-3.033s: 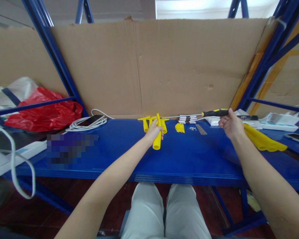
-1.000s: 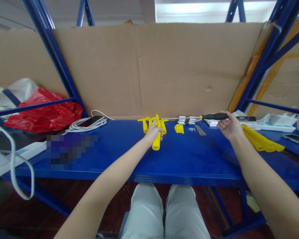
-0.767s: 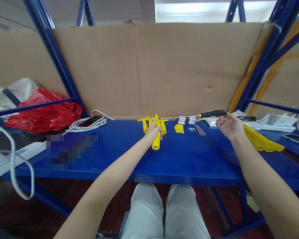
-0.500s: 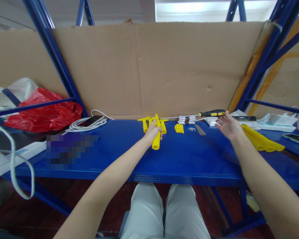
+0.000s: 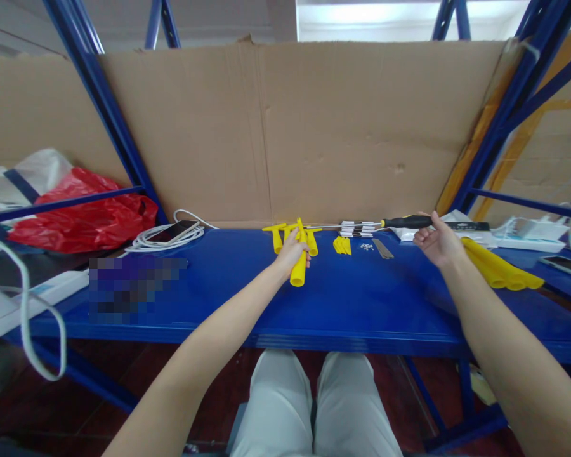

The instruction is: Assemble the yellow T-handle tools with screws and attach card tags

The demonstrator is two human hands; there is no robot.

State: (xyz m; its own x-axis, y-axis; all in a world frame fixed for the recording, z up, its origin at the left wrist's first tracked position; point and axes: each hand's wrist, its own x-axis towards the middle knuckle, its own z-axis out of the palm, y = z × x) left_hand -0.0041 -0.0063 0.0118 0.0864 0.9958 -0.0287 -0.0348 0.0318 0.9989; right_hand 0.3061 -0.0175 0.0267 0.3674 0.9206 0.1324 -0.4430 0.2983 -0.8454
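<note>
My left hand [image 5: 292, 254] is closed around a yellow tubular plastic handle [image 5: 297, 275], its open round end toward me. Between the fingertips of my right hand [image 5: 438, 242] is the butt of a long screwdriver [image 5: 406, 221] with a black grip. The shaft lies nearly level and points left, its tip reaching the top part of the held handle; the exact contact is too small to make out. More yellow T-shaped handles [image 5: 313, 245] lie just behind my left hand. Right of them are small yellow pieces [image 5: 342, 245], tiny screws [image 5: 367, 247] and flat metal blades [image 5: 383, 248].
A banded stack of white pieces [image 5: 356, 229] sits behind the shaft. Yellow tubes [image 5: 502, 270] lie right of my right forearm. Coiled white cable [image 5: 166, 237] and a red bag [image 5: 83, 209] are at left. Cardboard [image 5: 266, 133] stands along the back of the blue table [image 5: 352, 304].
The screwdriver has turned about its long axis: yellow patches on its grip no longer face me. Its grip sits slightly lower, and my right fingers have shifted a little. My left hand holds still.
</note>
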